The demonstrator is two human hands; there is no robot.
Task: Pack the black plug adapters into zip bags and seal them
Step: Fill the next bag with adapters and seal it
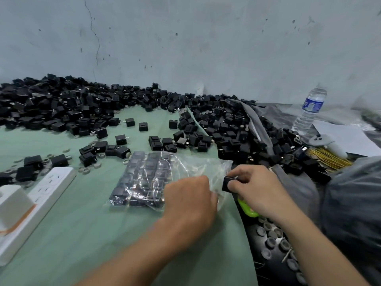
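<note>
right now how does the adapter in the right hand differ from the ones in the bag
The held adapter is single and pinched by the right hand at the mouth of the zip bag; the bagged adapters are many, lying in rows inside. Both are black.

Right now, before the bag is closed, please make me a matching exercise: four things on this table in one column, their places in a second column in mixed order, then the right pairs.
Things
1. zip bag
2. water bottle
3. power strip
4. single adapter

Places
A. standing upright at the far right
B. pinched in the fingers of the right hand
C. lying at the left edge
D. flat in the middle, with the left hand on it

Pairs: 1-D, 2-A, 3-C, 4-B
</note>
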